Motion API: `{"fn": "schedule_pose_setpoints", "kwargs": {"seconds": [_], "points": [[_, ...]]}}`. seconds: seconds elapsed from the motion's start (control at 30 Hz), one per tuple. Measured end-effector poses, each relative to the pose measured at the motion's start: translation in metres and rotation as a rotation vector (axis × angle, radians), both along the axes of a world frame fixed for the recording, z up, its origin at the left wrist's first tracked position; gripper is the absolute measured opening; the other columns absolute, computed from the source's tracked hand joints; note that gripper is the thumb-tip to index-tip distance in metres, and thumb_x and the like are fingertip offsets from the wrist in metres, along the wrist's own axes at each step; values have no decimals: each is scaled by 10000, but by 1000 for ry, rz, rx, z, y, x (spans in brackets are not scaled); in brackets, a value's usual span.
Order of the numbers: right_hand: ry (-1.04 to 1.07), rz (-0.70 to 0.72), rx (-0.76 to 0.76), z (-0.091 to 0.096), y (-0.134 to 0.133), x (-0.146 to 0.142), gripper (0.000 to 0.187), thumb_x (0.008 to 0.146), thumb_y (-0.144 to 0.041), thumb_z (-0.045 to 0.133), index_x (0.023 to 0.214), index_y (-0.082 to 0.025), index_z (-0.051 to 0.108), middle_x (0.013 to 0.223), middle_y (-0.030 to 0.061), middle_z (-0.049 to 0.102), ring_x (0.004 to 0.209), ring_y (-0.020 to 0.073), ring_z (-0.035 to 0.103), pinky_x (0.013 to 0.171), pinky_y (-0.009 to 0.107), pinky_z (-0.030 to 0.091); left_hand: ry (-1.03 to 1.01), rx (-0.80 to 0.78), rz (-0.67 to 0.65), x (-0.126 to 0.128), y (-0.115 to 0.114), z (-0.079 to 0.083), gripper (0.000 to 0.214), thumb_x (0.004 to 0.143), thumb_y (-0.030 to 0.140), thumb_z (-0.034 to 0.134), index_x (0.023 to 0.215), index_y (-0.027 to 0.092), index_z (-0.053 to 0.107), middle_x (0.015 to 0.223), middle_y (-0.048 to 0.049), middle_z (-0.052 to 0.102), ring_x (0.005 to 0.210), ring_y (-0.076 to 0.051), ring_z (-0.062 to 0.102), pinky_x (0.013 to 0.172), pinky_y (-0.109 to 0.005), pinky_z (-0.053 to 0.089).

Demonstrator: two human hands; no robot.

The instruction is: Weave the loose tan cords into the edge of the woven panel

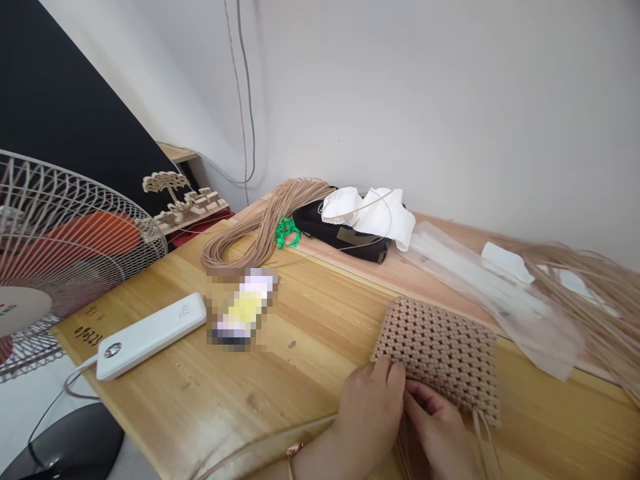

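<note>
A beige knotted cord panel (pixel 440 353) with a regular pattern of small gaps lies at the right of the wooden table. My left hand (pixel 370 407), with a bracelet on the wrist, is closed at the panel's near left edge. Beside it my right hand (pixel 440 427) has its thumb and fingers pinched together at the same edge, touching the panel. What exactly lies between the fingertips is partly hidden. Loose cord ends (pixel 483 433) hang from the panel's near right corner. Another cord (pixel 270 440) runs left from beneath my left hand.
On the wooden table (pixel 310 373) lie a white power bank (pixel 153 337) and a blurred-out phone (pixel 245 310). Behind are a cord bundle (pixel 255 230), green ties (pixel 287 233), a black pouch (pixel 340 230), white paper (pixel 375 210) and a clear plastic bag (pixel 495 300). A fan (pixel 75 227) stands left.
</note>
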State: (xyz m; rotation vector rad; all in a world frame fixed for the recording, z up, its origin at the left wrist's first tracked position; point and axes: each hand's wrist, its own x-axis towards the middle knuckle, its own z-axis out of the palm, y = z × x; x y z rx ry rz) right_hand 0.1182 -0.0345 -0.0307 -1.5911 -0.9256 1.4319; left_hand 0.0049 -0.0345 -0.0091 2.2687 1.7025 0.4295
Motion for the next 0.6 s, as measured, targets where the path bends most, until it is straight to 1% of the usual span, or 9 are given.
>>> {"fn": "schedule_pose_setpoints", "kwargs": {"seconds": [0.17,0.3,0.47,0.6], "points": [[26,2,-25,3,-1,-2,150,550,-238,686,696,-204,694,718,26,682,691,194,586,673,255,440,-14,-91,-23,-1,-1,2,181,780,113,406,920,216,453,899,-25,542,707,-177,573,558,-282,468],[41,-7,1,8,-1,-6,126,585,-265,669,686,-194,688,701,34,675,682,200,581,636,260,436,-62,-154,-14,-3,-1,5,184,796,131,375,935,209,468,920,-36,537,749,-172,561,614,-285,464],[21,11,38,12,-2,-9,137,625,-281,649,706,-178,688,686,34,664,662,184,565,644,257,421,-182,-137,58,-6,-1,8,185,812,147,335,897,205,489,893,-41,537,816,-182,527,698,-317,444],[5,24,61,14,-2,-9,205,664,-341,616,710,-154,686,660,43,646,645,177,548,616,256,408,-285,-144,60,-10,-1,8,234,805,116,307,951,202,468,895,-47,542,796,-176,525,703,-317,432]]}}
